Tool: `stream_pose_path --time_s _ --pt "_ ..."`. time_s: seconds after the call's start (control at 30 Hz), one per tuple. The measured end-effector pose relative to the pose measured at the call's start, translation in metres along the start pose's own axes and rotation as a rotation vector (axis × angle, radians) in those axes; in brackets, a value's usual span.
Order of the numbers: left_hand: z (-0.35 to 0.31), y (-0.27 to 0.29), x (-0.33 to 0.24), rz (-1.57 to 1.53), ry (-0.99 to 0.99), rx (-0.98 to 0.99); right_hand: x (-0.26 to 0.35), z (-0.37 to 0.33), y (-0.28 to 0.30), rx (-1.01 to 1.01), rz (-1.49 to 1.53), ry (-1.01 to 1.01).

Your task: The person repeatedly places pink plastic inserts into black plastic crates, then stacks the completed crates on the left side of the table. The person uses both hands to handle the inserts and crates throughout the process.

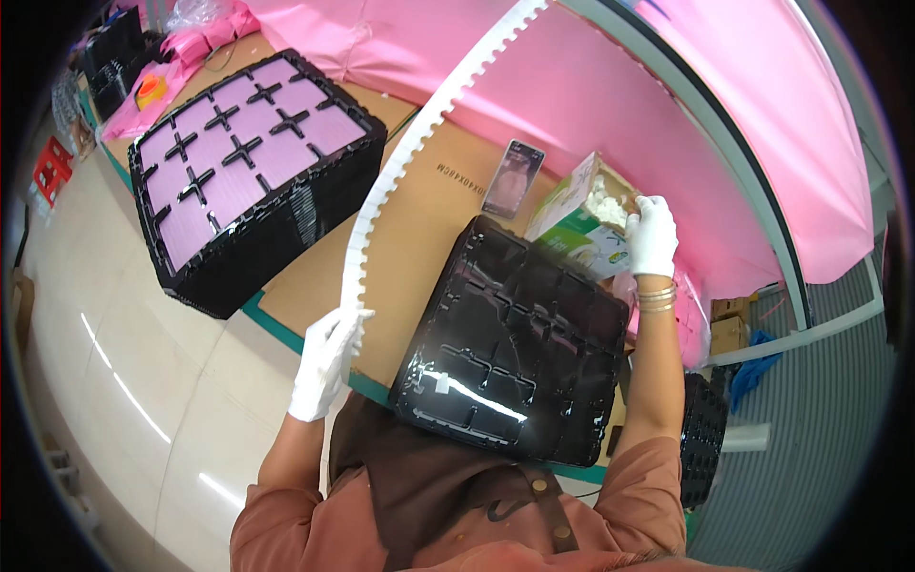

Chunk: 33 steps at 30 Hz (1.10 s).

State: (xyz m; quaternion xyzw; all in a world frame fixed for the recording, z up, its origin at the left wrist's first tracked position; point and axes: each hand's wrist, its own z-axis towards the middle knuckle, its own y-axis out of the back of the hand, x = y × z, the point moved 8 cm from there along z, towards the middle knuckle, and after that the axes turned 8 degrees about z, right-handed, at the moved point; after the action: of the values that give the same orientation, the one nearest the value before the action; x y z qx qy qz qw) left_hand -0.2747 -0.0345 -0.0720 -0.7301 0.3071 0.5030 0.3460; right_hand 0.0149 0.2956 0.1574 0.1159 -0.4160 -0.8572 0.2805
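Observation:
A long white strip with a toothed edge curves from the top of the view down to my left hand. White-gloved, that hand is closed around the strip's lower end. My right hand, also gloved in white, is at the opening of a green and white carton, its fingers bent beside crumpled white pieces. What its fingertips pinch, if anything, is too small to make out. A shiny black moulded plastic tray lies in front of me between my forearms.
Stacked black trays with a pink-purple top and black cross-shaped dividers stand at the left. A phone lies on the brown cardboard beside the carton. Pink sheeting hangs behind, under a curved grey frame. A red stool stands far left.

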Motion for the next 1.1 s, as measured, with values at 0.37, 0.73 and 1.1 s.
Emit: stream_pose_path --time_s 0.37,0.73,1.1 --pt "-0.004 0.002 -0.001 0.017 0.017 0.028 0.223 -0.203 -0.036 0.886 0.494 0.451" --pt "-0.004 -0.001 0.012 0.02 0.024 0.067 0.235 -0.206 -0.035 0.803 0.376 0.568" --pt "-0.004 0.014 0.021 0.069 0.056 -0.016 0.159 -0.125 0.017 0.644 0.485 0.298"
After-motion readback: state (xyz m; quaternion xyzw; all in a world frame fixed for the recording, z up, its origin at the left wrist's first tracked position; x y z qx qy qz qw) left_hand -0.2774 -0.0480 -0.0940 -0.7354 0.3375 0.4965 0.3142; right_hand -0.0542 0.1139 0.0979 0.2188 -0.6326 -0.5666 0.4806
